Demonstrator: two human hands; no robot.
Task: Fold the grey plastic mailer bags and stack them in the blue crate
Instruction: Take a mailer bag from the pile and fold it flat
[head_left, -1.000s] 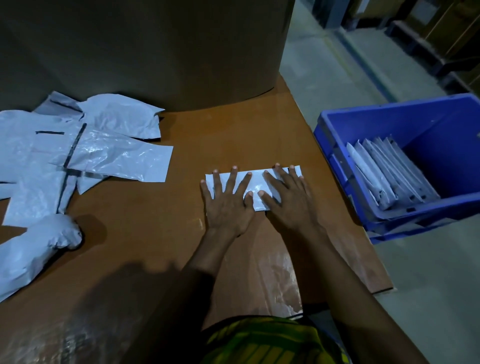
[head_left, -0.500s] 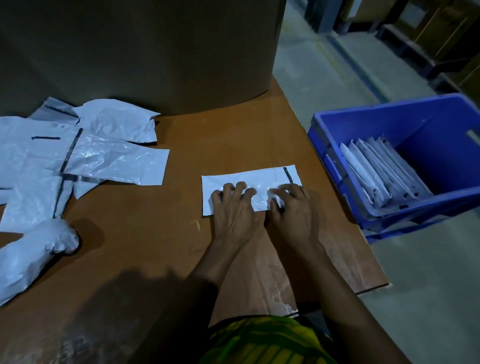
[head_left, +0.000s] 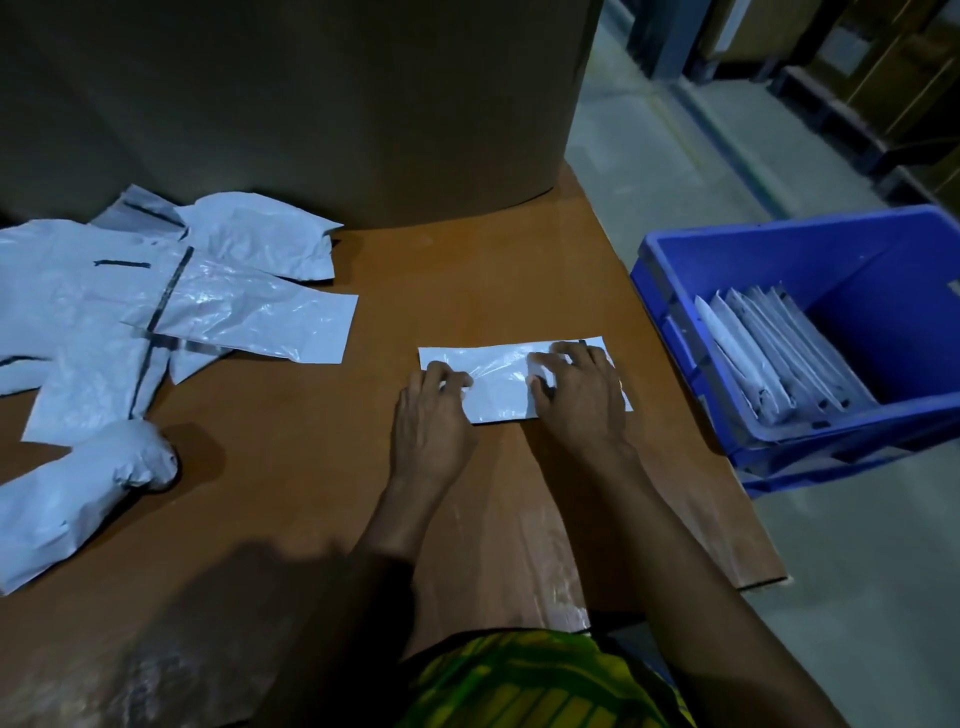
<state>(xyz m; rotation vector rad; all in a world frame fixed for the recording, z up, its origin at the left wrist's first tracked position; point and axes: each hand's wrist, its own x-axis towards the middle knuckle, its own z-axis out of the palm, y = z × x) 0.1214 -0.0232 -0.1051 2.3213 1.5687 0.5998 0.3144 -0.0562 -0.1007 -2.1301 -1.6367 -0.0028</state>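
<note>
A folded grey mailer bag (head_left: 501, 382) lies flat on the brown table (head_left: 311, 467), right of centre. My left hand (head_left: 434, 410) curls its fingers on the bag's left end. My right hand (head_left: 576, 400) grips the bag's right part, with fingers bent over its top. A heap of unfolded grey mailer bags (head_left: 156, 306) spreads over the table's left side. The blue crate (head_left: 779, 457) stands on the floor to the right, with several folded bags (head_left: 774, 353) leaning in it.
A huge brown cardboard roll (head_left: 311, 104) stands at the back of the table. A stuffed grey bag (head_left: 78, 493) lies at the left front. The table's right edge runs close to the crate. Grey floor and dark pallets are at the far right.
My flat, spread hands have slid back to the bag's near edge, then curled and moved apart toward its two ends. The bag stays on the table.
</note>
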